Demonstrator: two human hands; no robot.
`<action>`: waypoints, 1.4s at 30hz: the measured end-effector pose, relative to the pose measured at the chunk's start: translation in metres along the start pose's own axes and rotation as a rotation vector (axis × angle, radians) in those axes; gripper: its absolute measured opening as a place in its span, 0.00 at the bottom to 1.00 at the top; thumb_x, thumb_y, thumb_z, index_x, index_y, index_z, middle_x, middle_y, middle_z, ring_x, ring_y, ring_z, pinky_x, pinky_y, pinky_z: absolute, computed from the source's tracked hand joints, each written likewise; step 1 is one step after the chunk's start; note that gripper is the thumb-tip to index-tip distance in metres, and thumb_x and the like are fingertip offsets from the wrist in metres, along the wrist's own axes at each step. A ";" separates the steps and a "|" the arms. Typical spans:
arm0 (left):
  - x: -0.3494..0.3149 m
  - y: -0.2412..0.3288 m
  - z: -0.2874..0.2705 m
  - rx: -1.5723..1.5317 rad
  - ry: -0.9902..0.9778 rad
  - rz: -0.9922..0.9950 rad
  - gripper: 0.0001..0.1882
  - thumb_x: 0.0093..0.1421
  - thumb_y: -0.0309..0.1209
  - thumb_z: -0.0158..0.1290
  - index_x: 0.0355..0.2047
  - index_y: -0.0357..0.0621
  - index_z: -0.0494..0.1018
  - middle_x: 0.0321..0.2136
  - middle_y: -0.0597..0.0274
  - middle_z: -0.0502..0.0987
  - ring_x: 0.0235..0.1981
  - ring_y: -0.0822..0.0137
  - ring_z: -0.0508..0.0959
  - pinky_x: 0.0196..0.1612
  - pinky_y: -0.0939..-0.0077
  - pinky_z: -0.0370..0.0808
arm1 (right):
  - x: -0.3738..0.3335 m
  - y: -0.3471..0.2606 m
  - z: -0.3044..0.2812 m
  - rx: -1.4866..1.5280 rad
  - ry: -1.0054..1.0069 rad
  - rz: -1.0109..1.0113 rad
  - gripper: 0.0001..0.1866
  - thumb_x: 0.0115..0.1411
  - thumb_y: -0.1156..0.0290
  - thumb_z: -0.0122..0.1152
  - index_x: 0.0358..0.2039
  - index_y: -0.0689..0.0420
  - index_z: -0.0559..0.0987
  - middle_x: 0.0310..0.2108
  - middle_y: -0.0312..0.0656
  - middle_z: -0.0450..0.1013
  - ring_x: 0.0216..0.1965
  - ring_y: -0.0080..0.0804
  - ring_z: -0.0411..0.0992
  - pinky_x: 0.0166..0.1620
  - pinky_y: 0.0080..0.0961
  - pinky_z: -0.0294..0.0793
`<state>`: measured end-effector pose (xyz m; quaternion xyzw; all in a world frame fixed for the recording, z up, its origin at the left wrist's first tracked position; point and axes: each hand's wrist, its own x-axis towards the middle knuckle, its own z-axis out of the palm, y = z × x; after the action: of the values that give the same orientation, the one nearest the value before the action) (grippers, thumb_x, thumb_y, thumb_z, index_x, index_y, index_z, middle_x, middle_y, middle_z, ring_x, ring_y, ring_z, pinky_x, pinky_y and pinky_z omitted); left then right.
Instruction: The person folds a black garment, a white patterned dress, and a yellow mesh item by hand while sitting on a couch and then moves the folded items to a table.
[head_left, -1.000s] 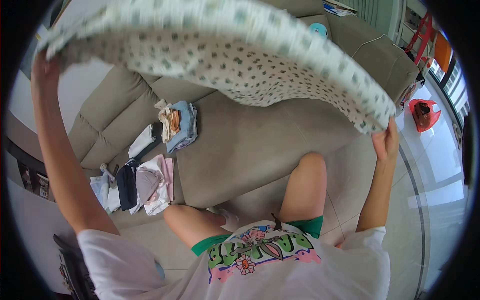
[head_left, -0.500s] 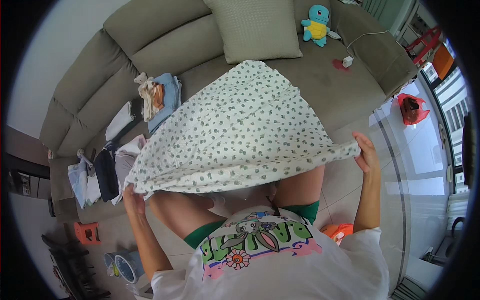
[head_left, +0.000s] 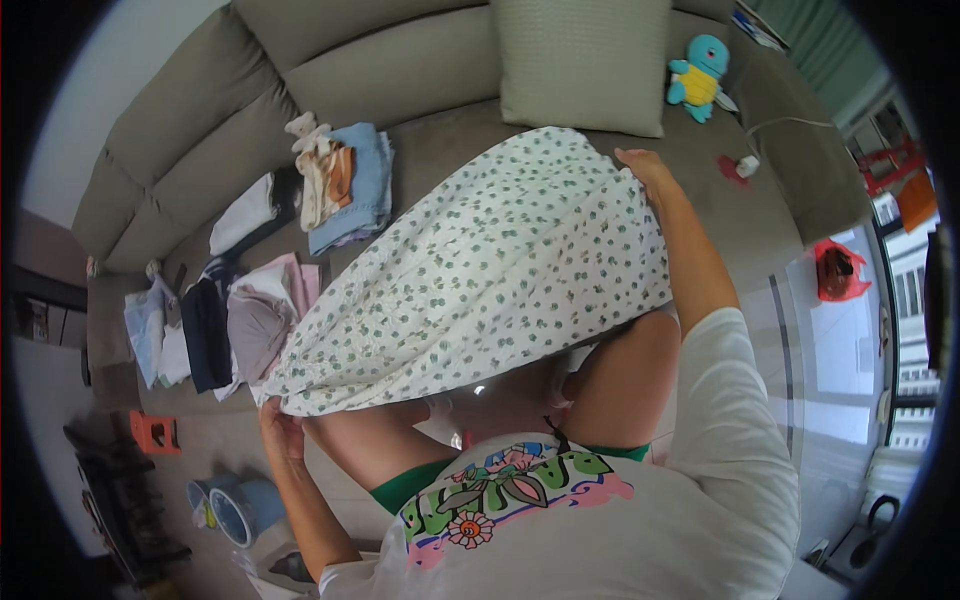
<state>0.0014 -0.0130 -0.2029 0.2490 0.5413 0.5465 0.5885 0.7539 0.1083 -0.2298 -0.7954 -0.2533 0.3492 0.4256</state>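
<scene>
1. one wide grey sofa (head_left: 420,70) fills the upper part of the head view, its seat running from lower left to upper right, with back cushions along the top.
2. the white cloth with small green spots (head_left: 490,270) is the biggest loose thing. it is stretched over the sofa seat and the person's knees. its long axis runs on a diagonal, from the lower left corner near the sofa's front edge up to the upper right corner close to the pillow.
3. a pale green square pillow (head_left: 585,60) leans against the backrest, just above the cloth's upper end.
4. several stacks of folded clothes (head_left: 345,180) lie on the seat to the left of the cloth; a blue pile with a cream and orange piece on top sits nearest the backrest, and dark, pink and pale blue pieces lie further left.
5. the right hand (head_left: 645,170) is closed on the cloth's upper right corner, the arm reaching forward over the seat.
6. the left hand (head_left: 280,425) is closed on the lower left corner, fingers tucked under the hem, low beside the knee.
7. a small turquoise plush toy (head_left: 698,78) sits upright on the seat, right of the pillow, well apart from the cloth.
</scene>
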 end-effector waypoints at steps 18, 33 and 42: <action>0.032 -0.018 -0.033 -0.138 -0.002 0.004 0.17 0.58 0.27 0.46 0.48 0.34 0.66 0.46 0.54 0.74 0.45 0.62 0.77 0.46 0.68 0.79 | -0.157 0.101 -0.113 0.655 -0.232 -0.111 0.13 0.63 0.70 0.53 0.47 0.59 0.72 0.40 0.38 0.75 0.38 0.24 0.75 0.38 0.21 0.76; -0.017 -0.026 -0.035 -0.053 -0.096 -0.016 0.17 0.57 0.26 0.46 0.47 0.36 0.67 0.46 0.56 0.74 0.47 0.62 0.76 0.48 0.67 0.77 | -0.251 0.133 -0.115 -0.036 -0.298 0.047 0.15 0.59 0.63 0.59 0.45 0.55 0.76 0.31 0.34 0.76 0.32 0.18 0.73 0.38 0.15 0.71; -0.037 -0.035 -0.041 -0.049 -0.123 -0.019 0.15 0.60 0.29 0.44 0.46 0.36 0.68 0.46 0.56 0.74 0.46 0.62 0.76 0.47 0.67 0.78 | -0.248 0.118 -0.138 0.003 -0.203 -0.229 0.12 0.58 0.66 0.60 0.40 0.59 0.79 0.28 0.31 0.75 0.29 0.17 0.69 0.35 0.17 0.69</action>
<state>-0.0158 -0.0690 -0.2321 0.2625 0.4931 0.5375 0.6317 0.7172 -0.1945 -0.1916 -0.7211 -0.3837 0.3773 0.4363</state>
